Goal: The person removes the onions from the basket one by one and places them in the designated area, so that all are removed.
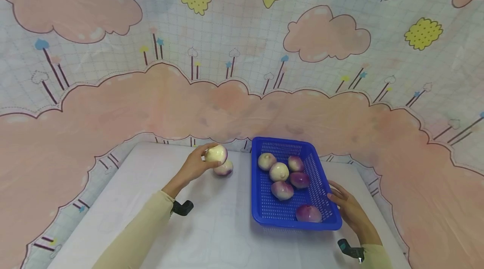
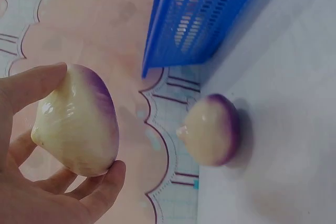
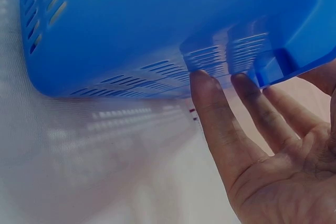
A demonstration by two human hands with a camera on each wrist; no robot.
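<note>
My left hand [image 1: 194, 164] holds a glossy cream-and-purple onion [image 1: 216, 155] between the thumb and fingers, raised above the table. In the left wrist view the held onion [image 2: 79, 121] shows a pale pointed end and a purple side. Another such onion [image 1: 224, 169] lies on the table just beyond it, partly covered in the head view. A blue plastic basket [image 1: 256, 201] stands to the right, with several onions inside. At its right side is my right hand [image 1: 351, 208], thumb at the rim. The right wrist view shows the extended fingers [image 3: 210, 98] against the basket's slotted outer wall.
All of this stands on a white table [image 1: 215, 235]. Behind it hangs a backdrop cloth [image 1: 234, 109] printed with clouds and stars, close to the table's far edge. Inside the basket, one purple onion [image 1: 308, 213] lies near the front, apart from the others.
</note>
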